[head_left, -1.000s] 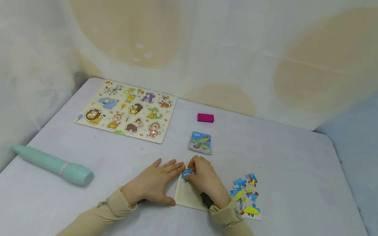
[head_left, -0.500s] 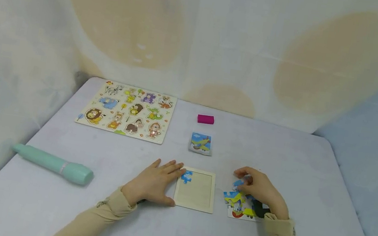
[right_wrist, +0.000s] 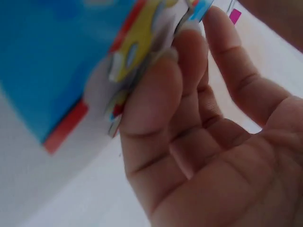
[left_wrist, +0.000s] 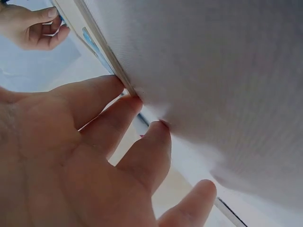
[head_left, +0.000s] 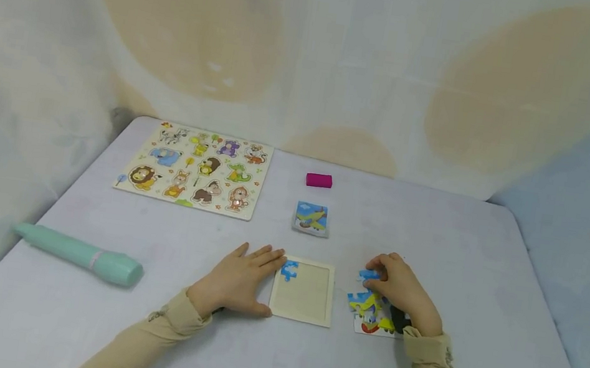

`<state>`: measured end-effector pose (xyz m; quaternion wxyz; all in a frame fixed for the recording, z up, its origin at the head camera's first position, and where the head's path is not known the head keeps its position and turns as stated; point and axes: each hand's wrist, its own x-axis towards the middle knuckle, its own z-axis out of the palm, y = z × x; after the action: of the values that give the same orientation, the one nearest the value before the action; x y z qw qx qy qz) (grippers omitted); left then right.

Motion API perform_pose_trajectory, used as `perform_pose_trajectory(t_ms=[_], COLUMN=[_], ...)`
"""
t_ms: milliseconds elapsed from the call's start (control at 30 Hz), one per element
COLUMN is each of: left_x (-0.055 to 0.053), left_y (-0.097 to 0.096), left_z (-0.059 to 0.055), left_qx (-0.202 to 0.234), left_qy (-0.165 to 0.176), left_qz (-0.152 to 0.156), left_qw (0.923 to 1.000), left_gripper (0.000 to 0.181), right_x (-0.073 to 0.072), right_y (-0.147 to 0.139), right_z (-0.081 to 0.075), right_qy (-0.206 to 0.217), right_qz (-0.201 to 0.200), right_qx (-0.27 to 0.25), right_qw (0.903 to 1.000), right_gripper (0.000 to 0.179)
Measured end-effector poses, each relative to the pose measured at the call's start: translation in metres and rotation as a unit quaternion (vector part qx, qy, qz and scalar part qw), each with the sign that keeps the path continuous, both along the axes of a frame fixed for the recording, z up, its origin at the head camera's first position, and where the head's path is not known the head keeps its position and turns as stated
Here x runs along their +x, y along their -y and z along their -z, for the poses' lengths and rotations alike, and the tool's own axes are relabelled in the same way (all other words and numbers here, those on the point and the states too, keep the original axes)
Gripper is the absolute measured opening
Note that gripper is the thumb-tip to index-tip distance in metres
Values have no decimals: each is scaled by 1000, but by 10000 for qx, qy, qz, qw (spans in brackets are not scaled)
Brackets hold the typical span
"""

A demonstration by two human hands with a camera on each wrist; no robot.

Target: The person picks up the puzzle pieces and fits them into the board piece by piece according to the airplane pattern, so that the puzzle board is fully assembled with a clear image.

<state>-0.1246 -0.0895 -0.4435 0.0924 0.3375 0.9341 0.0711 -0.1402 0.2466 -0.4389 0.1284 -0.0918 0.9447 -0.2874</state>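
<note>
My left hand (head_left: 242, 280) lies flat with its fingers spread, the fingertips and thumb at the left edge of a small square wooden puzzle tray (head_left: 301, 319). In the left wrist view, two fingertips (left_wrist: 133, 100) press against the tray's side. One blue jigsaw piece (head_left: 289, 271) sits in the tray's upper left corner. Right of the tray, my right hand (head_left: 405, 292) pinches a blue jigsaw piece (head_left: 368, 274) between thumb and fingers. Loose jigsaw pieces (head_left: 368, 310) in blue, yellow and red lie below that hand, partly hidden by it.
Behind the tray are a small airplane picture packet (head_left: 311, 218) and a magenta block (head_left: 319, 180). An animal puzzle board (head_left: 192, 164) lies at the back left. Nearer on the left is a teal microphone-shaped object (head_left: 81, 253).
My right hand let go of a blue piece in the tray's corner, moved right to the loose pieces and pinched another blue one. The left hand stayed at the tray.
</note>
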Motion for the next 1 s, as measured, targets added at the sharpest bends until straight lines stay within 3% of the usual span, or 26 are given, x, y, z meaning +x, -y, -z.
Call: perform_pose_trajectory(t_ms=[167, 433, 700, 1000], left_x=[-2, 0, -1, 0], left_y=[-1, -2, -2, 2], left_z=[-2, -5, -3, -4], left_qx=[65, 154, 172, 118], left_qy=[21, 244, 204, 190], left_qz=[81, 94, 64, 23], left_qw=[9999, 9995, 9996, 9997], left_gripper=[98, 98, 98, 97], right_x=[-2, -4, -9, -17], right_y=[2, 24, 79, 105], right_z=[-2, -8, -5, -6], right_qy=[-71, -319, 284, 534], right_qz=[45, 186, -386, -236], right_qx=[20, -602, -1269, -1070], right_qw=[10000, 9975, 9908, 9925], right_gripper=[23, 6, 8, 9])
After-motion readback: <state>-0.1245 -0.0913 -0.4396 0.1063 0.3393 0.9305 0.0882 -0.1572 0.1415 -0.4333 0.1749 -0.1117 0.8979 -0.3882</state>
